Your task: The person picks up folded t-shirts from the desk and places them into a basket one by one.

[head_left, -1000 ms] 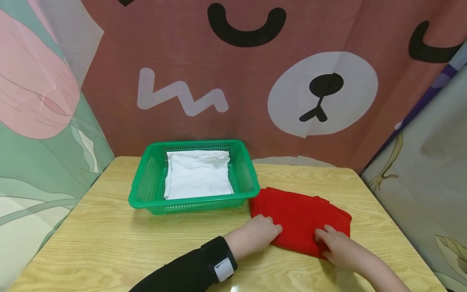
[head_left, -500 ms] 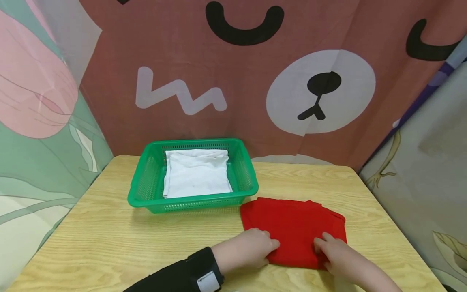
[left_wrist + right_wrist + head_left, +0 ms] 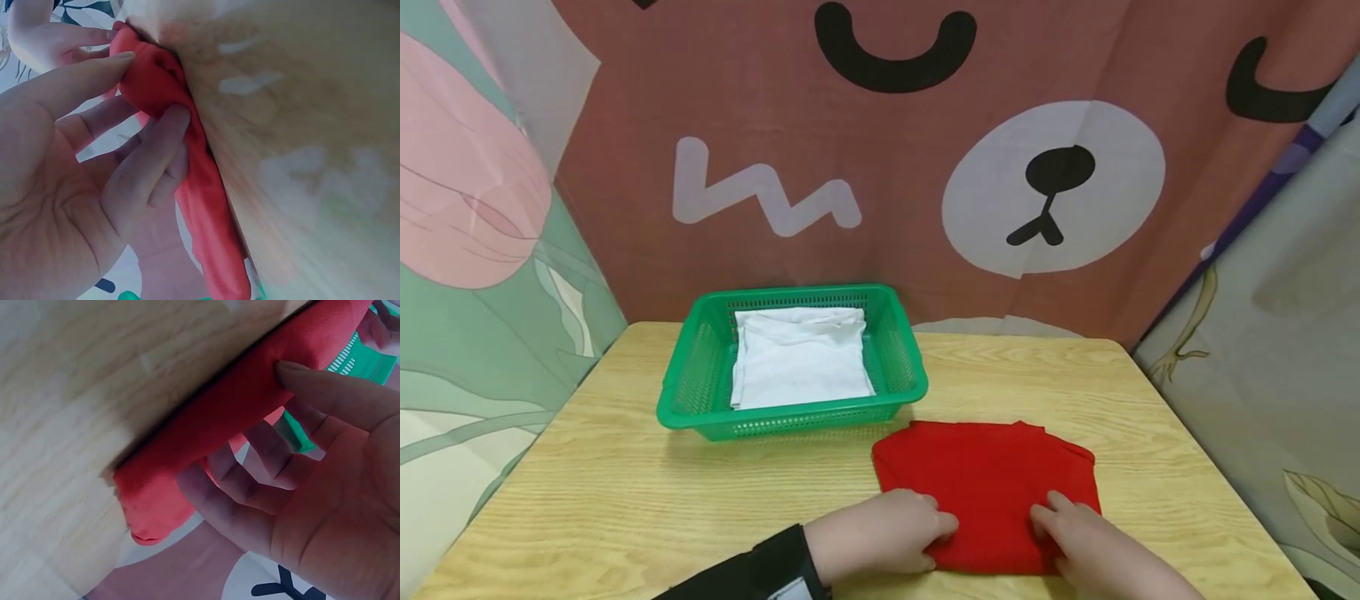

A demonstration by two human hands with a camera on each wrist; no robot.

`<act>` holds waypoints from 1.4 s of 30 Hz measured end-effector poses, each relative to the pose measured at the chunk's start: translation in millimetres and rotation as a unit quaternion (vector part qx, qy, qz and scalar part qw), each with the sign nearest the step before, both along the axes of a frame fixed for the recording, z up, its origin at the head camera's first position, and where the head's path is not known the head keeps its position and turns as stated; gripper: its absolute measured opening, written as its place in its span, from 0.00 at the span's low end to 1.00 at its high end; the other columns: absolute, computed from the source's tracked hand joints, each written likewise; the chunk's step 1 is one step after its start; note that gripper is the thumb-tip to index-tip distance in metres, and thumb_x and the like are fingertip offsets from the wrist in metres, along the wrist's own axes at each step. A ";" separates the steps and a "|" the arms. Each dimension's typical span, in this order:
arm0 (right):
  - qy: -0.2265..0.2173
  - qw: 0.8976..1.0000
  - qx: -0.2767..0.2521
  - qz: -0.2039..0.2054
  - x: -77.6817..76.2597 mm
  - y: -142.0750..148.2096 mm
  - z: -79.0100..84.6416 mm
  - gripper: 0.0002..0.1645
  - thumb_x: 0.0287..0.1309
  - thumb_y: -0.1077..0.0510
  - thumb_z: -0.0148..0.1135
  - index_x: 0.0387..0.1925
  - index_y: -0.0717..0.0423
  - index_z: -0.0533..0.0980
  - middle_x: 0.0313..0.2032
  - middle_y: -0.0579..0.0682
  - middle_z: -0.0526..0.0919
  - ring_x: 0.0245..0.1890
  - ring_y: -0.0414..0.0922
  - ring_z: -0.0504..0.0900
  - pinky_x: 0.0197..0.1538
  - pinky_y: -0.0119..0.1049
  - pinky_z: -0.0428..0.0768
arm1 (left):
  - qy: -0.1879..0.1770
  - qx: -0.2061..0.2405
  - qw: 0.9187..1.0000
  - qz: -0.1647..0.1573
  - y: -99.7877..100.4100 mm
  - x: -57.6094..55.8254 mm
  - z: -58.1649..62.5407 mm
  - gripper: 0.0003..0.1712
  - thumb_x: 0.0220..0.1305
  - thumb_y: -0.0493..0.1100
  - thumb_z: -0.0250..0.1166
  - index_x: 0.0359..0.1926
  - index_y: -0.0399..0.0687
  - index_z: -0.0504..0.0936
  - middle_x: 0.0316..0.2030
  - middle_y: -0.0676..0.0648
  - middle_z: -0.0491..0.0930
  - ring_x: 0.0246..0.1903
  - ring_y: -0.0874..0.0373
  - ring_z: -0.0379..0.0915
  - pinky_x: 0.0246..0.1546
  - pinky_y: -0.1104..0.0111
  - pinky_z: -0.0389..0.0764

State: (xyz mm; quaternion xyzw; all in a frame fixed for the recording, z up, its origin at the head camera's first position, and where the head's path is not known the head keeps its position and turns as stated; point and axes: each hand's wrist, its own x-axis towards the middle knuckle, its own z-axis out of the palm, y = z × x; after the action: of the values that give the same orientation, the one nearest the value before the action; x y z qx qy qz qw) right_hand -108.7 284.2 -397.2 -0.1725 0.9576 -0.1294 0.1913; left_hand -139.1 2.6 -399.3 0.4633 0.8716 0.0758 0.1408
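Note:
A folded red cloth lies flat on the table in front of the person, slanted at its far corners. At its near left corner the left hand grips the edge; in the left wrist view the thumb and fingers bend around the red cloth. The right hand holds the near edge further right. From the right wrist the thumb presses on the thick folded edge of the red cloth, while the other fingers curl against its far side.
Behind and left of the cloth stands a green plastic basket with perforated walls. Folded white cloth lies inside it. The wooden table ends at a printed bear curtain, with patterned fabric on both sides.
Both hands have drawn the red cloth toward the person and a little left, away from the basket. Its near edge now lies straighter across. The basket stays put.

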 end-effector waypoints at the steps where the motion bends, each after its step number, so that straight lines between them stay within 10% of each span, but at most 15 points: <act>1: -0.004 1.000 -0.006 0.002 0.7 -0.4 0.6 0.18 0.57 0.62 0.75 0.35 0.40 0.73 0.35 0.41 0.70 0.35 0.38 0.72 0.35 0.30 0.75 | -0.001 0.001 1.000 -0.002 -1.8 0.6 -0.1 0.14 0.59 0.48 0.79 0.40 0.62 0.81 0.28 0.62 0.75 0.28 0.71 0.66 0.33 0.79 0.70; 8: -0.024 0.998 -0.048 0.015 -0.1 5.6 -2.6 0.17 0.58 0.61 0.74 0.35 0.40 0.73 0.36 0.41 0.70 0.33 0.34 0.70 0.34 0.28 0.73 | -0.002 0.015 1.000 -0.006 -10.9 2.4 -1.7 0.13 0.61 0.48 0.78 0.38 0.60 0.80 0.27 0.62 0.73 0.28 0.72 0.65 0.32 0.80 0.68; 19: -0.050 0.993 -0.110 0.004 -11.3 19.8 5.9 0.16 0.60 0.55 0.75 0.43 0.50 0.75 0.33 0.43 0.74 0.32 0.33 0.70 0.34 0.29 0.72 | -0.072 0.012 0.995 0.073 -5.7 -8.5 5.6 0.15 0.63 0.56 0.75 0.38 0.59 0.78 0.26 0.60 0.73 0.27 0.69 0.69 0.30 0.76 0.72; 34: 0.037 0.998 -0.043 0.021 -58.0 8.8 27.0 0.11 0.63 0.63 0.71 0.44 0.52 0.78 0.39 0.42 0.83 0.39 0.41 0.81 0.43 0.40 0.83 | 0.127 -0.016 0.981 0.144 13.2 -45.4 -2.5 0.26 0.69 0.57 0.70 0.64 0.54 0.82 0.53 0.49 0.80 0.50 0.57 0.75 0.41 0.69 0.84; 42: 0.057 0.998 -0.023 0.020 -81.5 8.1 23.8 0.21 0.62 0.67 0.70 0.57 0.63 0.78 0.54 0.58 0.85 0.56 0.60 0.83 0.58 0.58 0.83 | 0.200 -0.038 0.967 0.153 27.4 -62.8 -13.5 0.21 0.70 0.56 0.68 0.56 0.51 0.85 0.43 0.49 0.85 0.42 0.57 0.78 0.38 0.70 0.81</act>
State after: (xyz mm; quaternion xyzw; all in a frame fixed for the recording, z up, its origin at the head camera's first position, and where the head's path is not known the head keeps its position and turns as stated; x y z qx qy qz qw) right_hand -190.2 292.3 -373.3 -0.2032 0.9601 -0.1377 0.1345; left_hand -201.9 30.0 -412.8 0.3242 0.9449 -0.0310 -0.0320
